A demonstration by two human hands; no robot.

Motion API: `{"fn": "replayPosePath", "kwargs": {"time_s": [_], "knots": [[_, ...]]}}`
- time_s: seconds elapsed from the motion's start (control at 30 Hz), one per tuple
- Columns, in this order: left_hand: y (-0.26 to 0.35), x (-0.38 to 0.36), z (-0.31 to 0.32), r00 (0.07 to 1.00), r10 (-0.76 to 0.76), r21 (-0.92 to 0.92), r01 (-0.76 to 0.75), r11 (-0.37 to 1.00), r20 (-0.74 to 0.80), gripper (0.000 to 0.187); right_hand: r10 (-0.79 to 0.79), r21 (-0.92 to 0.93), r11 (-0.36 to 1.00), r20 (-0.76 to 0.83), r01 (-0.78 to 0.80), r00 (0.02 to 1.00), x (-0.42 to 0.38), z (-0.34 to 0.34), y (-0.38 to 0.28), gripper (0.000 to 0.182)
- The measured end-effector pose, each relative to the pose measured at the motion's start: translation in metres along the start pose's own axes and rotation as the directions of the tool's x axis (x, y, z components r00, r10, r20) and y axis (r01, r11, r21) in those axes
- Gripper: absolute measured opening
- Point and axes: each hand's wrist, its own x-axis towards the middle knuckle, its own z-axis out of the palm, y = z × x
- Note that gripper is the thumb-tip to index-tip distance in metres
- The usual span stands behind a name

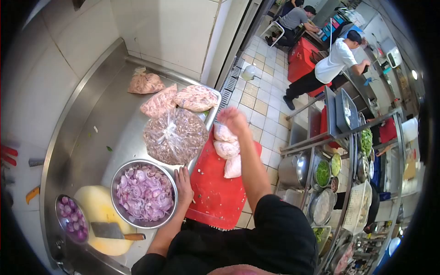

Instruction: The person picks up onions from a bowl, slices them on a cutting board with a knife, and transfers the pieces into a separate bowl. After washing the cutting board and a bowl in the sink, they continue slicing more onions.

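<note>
My left hand (pixel 184 189) lies open with its fingers stretched out, between a steel bowl (pixel 173 212) of sliced red onions (pixel 144 192) and a red cutting board (pixel 213 197). Just beyond its fingertips sits a knotted clear plastic bag (pixel 175 137) of brownish chopped food. My right hand (pixel 232 121) is over the far end of the board, blurred, with its fingers partly hidden. Right beside it, several pale pink lumps, like raw meat, lie in a row; the middle lump (pixel 227 149) and the nearest lump (pixel 233 166) show fully.
Three bags of pinkish food, one a tied bag (pixel 145 82), stand at the counter's back. A cleaver (pixel 107 230) rests on a yellowish round board (pixel 110 250) beside a bowl of whole onions (pixel 73 220). Racks of food stand right; a person (pixel 332 62) works beyond.
</note>
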Motion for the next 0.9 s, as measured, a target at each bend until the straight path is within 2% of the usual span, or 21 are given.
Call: {"fn": "replayPosePath", "kwargs": {"time_s": [0.03, 0.07, 0.1, 0.17, 0.27, 0.3, 0.33, 0.37, 0.43, 0.47, 0.5, 0.6, 0.7, 0.8, 0.83, 0.87, 0.9], "knots": [[0.001, 0.0, -0.001, 1.0, 0.005, -0.029, -0.005, 1.0, 0.004, 0.091, -0.067, 0.236, 0.971, 0.157, 0.029, 0.985, -0.014, -0.025, 0.041, 0.033], [0.002, 0.001, -0.003, 1.0, 0.005, -0.057, -0.005, 0.998, 0.006, 0.094, 0.066, 0.294, 0.953, 0.04, -0.075, 0.997, -0.055, 0.001, 0.042, 0.037], [0.002, 0.0, -0.004, 1.0, 0.007, -0.084, -0.007, 0.996, 0.007, 0.097, 0.085, 0.321, 0.946, -0.081, -0.055, 0.993, -0.081, 0.017, 0.053, 0.037], [-0.006, -0.005, 0.012, 0.993, 0.073, -0.139, -0.086, 0.986, -0.095, 0.092, 0.068, 0.516, 0.855, -0.006, -0.055, 0.998, -0.113, 0.011, 0.08, 0.026], [-0.007, -0.013, 0.006, 0.982, 0.14, -0.187, -0.162, 0.969, -0.125, 0.08, 0.123, 0.385, 0.916, 0.006, -0.116, 0.992, -0.158, 0.03, 0.079, 0.014], [-0.003, -0.021, 0.005, 0.984, 0.143, -0.185, -0.162, 0.969, -0.11, 0.073, 0.127, 0.363, 0.924, 0.008, -0.122, 0.992, -0.17, 0.03, 0.082, 0.028], [-0.004, -0.029, 0.018, 0.96, 0.216, -0.261, -0.258, 0.93, -0.18, 0.065, 0.134, 0.298, 0.943, 0.077, -0.151, 0.988, -0.183, 0.035, 0.075, 0.033], [-0.006, -0.034, 0.028, 0.923, 0.28, -0.313, -0.357, 0.88, -0.265, 0.058, 0.149, 0.18, 0.971, 0.048, -0.155, 0.988, -0.19, 0.039, 0.07, 0.033], [0.007, -0.054, 0.0, 0.92, 0.366, -0.229, -0.389, 0.892, -0.14, 0.05, 0.142, -0.046, 0.989, -0.01, -0.142, 0.99, -0.202, 0.041, 0.063, 0.038], [0.02, -0.058, -0.03, 0.947, 0.309, -0.339, -0.263, 0.903, 0.089, 0.051, 0.158, -0.053, 0.986, -0.014, -0.158, 0.987, -0.208, 0.047, 0.058, 0.042], [0.031, -0.061, -0.061, 0.91, 0.276, -0.433, -0.124, 0.893, 0.308, 0.052, 0.192, 0.027, 0.981, -0.039, -0.191, 0.981, -0.211, 0.046, 0.059, 0.04], [0.043, -0.078, -0.118, 0.853, 0.296, -0.498, -0.049, 0.866, 0.43, 0.054, 0.197, -0.019, 0.98, -0.037, -0.198, 0.98, -0.228, 0.079, 0.059, 0.044], [0.042, -0.1, -0.175, 0.815, 0.381, -0.629, -0.026, 0.777, 0.437, 0.056, 0.138, -0.026, 0.99, 0.058, -0.137, 0.989, -0.237, 0.097, 0.067, 0.044], [0.02, -0.138, -0.225, 0.887, 0.356, -0.692, -0.06, 0.719, 0.294, 0.057, 0.065, -0.017, 0.998, 0.216, -0.063, 0.974, -0.258, 0.144, 0.069, 0.044], [0.007, -0.153, -0.239, 0.915, 0.311, -0.723, -0.031, 0.69, 0.258, 0.055, 0.041, -0.01, 0.999, 0.269, -0.04, 0.962, -0.27, 0.166, 0.065, 0.045], [-0.008, -0.168, -0.253, 0.937, 0.268, -0.752, -0.008, 0.659, 0.225, 0.053, 0.024, 0.054, 0.997, 0.413, -0.051, 0.91, -0.279, 0.183, 0.065, 0.045], [-0.024, -0.184, -0.268, 0.955, 0.227, -0.781, 0.008, 0.624, 0.191, 0.051, 0.061, 0.001, 0.998, 0.478, -0.07, 0.876, -0.288, 0.199, 0.067, 0.044]]}}
